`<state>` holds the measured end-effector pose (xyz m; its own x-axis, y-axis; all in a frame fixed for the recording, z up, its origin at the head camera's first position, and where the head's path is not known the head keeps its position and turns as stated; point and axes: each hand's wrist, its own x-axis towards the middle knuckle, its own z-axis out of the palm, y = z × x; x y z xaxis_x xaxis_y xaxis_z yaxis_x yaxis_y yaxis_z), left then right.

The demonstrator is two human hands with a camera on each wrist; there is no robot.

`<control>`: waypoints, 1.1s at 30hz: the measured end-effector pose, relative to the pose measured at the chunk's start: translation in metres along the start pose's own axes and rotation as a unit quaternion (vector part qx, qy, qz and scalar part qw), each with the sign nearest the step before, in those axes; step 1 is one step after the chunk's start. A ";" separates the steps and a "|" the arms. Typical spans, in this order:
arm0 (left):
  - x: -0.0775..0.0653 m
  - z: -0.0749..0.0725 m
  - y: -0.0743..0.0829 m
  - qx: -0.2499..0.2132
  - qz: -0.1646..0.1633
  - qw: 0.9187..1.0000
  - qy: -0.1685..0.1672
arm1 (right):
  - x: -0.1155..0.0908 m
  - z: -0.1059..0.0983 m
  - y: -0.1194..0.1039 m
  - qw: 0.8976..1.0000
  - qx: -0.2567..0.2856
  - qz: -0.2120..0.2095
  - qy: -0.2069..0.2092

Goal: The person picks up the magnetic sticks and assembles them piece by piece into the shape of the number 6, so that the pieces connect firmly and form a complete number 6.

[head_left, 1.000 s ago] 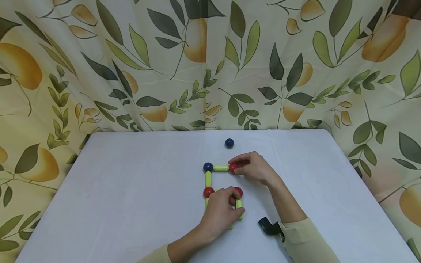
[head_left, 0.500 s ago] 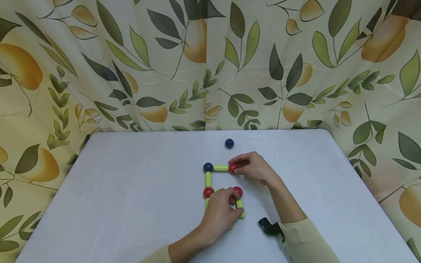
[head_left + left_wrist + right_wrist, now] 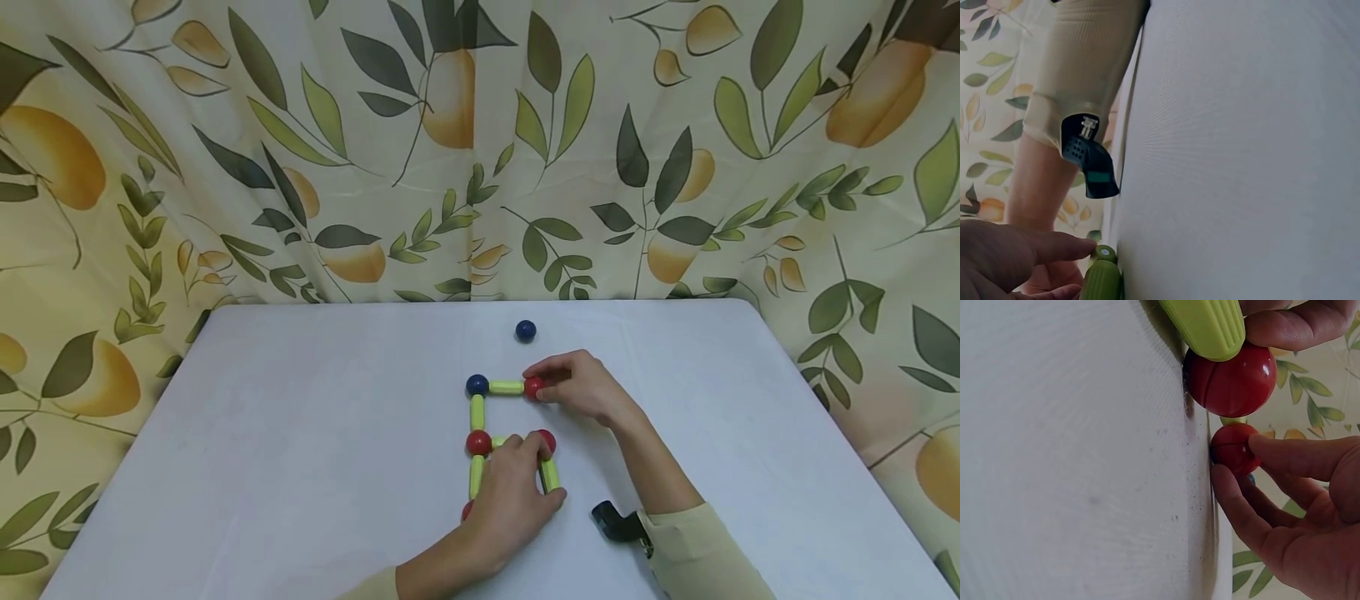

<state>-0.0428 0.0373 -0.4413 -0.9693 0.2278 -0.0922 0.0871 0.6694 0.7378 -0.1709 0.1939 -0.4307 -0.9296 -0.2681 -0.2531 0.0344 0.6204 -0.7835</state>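
In the head view, yellow-green rods and balls form a frame on the table. My right hand pinches the red ball at the frame's upper right; thumb and finger lie on opposite sides of it in the right wrist view. A short rod joins it to a blue ball. Lower down, my left hand grips a slanted yellow-green rod below another red ball. In the left wrist view, a fingertip touches the end of that rod. The left hand hides part of the lower frame.
A loose blue ball lies beyond the frame, near the table's far edge. A black wrist-worn device sticks out from the right sleeve. Leaf-and-fruit patterned cloth hangs behind the table.
My left hand has shifted slightly right, and the lower end of its rod has swung outward. A red ball at the lower left now shows. My right hand stays at its ball.
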 end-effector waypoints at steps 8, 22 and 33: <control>-0.001 -0.005 -0.002 -0.015 -0.002 1.000 -0.013 | 0.000 0.001 0.001 1.000 0.002 -0.009 -0.003; 0.002 -0.011 -0.001 -0.023 -0.015 0.999 -0.025 | 0.002 -0.002 -0.002 1.000 -0.006 -0.003 -0.002; 0.002 -0.011 -0.003 -0.027 -0.006 0.999 -0.031 | 0.001 -0.001 0.000 1.000 -0.004 0.002 -0.004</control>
<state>-0.0472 0.0282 -0.4366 -0.9537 0.2656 -0.1410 0.0623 0.6333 0.7714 -0.1720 0.1946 -0.4299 -0.9263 -0.2715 -0.2613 0.0352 0.6282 -0.7773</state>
